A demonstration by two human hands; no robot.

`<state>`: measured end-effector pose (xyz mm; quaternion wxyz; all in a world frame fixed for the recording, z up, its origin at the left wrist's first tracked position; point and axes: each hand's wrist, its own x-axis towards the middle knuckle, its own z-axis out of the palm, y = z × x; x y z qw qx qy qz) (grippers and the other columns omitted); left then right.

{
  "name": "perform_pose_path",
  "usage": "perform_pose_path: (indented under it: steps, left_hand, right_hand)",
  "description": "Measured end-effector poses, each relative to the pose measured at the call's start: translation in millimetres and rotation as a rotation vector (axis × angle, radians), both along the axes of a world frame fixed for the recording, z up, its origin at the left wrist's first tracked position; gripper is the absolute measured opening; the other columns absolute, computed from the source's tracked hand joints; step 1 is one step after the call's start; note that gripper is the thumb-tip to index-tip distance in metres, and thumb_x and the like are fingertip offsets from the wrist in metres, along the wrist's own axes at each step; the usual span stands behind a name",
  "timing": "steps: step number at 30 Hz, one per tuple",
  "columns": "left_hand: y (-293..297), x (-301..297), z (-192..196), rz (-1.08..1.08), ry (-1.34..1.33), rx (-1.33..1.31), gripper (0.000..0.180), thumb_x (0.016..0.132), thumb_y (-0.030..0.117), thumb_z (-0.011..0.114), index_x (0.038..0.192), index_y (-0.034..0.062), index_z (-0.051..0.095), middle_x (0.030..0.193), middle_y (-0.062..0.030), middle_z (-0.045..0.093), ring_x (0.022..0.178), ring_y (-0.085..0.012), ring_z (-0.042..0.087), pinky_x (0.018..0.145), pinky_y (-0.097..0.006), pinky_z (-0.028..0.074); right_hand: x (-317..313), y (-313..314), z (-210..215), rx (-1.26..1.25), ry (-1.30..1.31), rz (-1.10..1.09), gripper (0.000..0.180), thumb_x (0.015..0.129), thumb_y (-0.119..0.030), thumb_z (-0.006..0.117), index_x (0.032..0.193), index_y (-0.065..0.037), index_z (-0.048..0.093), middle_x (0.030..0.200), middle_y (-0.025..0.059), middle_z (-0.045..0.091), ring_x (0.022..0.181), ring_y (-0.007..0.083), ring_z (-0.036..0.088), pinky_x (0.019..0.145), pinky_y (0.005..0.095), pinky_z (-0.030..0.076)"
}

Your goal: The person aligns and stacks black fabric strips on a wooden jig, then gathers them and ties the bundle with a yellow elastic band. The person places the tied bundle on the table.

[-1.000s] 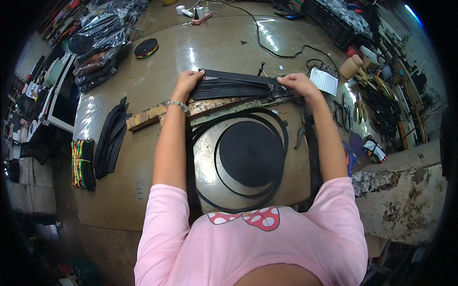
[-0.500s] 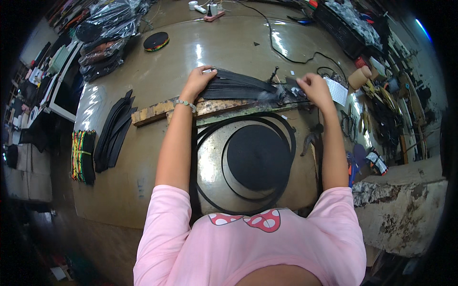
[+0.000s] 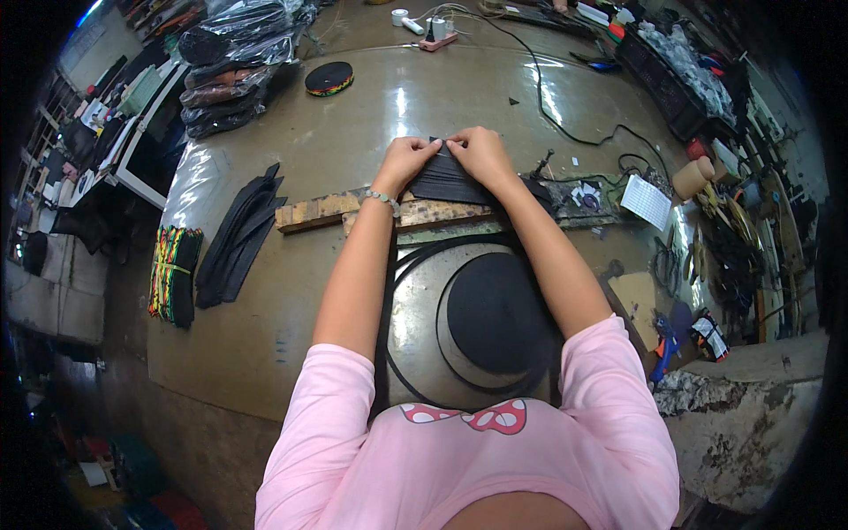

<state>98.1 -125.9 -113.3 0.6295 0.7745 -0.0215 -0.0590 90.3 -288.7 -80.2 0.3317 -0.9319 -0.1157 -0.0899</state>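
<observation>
A fan of flat black straps (image 3: 446,183) lies across the wooden bars in front of me. At its far end, my left hand (image 3: 410,162) is closed on the strap ends, thumb toward the middle. Close beside it, my right hand (image 3: 480,159) pinches at the same ends, its thumb nearly meeting the left one. My right hand and forearm cover the straps' right side. Nearer to me is a big coil of black webbing (image 3: 495,309), with loose loops around it and my right forearm across its edge.
Wooden bars (image 3: 318,212) run crosswise under the straps. Black strips (image 3: 237,243) and a tied multicoloured bundle (image 3: 172,274) lie left. Farther back are a webbing roll (image 3: 329,79), plastic-wrapped goods (image 3: 234,71) and a pink power strip (image 3: 439,41). Right: white paper (image 3: 647,201), a tan spool (image 3: 693,177), a black crate (image 3: 671,84).
My right hand has moved left from the straps' right end to their far end, beside my left hand. The whole view has shifted, so the table appears farther right.
</observation>
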Motion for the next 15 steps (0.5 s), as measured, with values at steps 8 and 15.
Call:
perform_pose_path:
  steps: [8, 15]
  left_hand:
    - [-3, 9, -10, 0.084, 0.000, 0.016, 0.029, 0.077, 0.028, 0.068, 0.069, -0.0005, 0.066, 0.058, -0.0005, 0.056, 0.053, -0.0085, 0.048, 0.051, -0.025, 0.039]
    - [-3, 8, -9, 0.044, 0.037, 0.053, 0.027, 0.081, 0.024, 0.065, 0.078, -0.0034, 0.064, 0.066, -0.0025, 0.059, 0.054, -0.0088, 0.051, 0.051, -0.023, 0.042]
  right_hand:
    - [-30, -88, 66, -0.114, 0.201, 0.061, 0.038, 0.072, -0.039, 0.069, 0.079, -0.001, 0.068, 0.070, 0.0134, 0.065, 0.062, 0.0239, 0.062, 0.061, 0.0346, 0.049]
    - [-86, -182, 37, 0.393, 0.549, -0.230, 0.033, 0.075, -0.037, 0.071, 0.071, -0.006, 0.059, 0.057, -0.0034, 0.050, 0.046, 0.0042, 0.040, 0.040, 0.0191, 0.028]
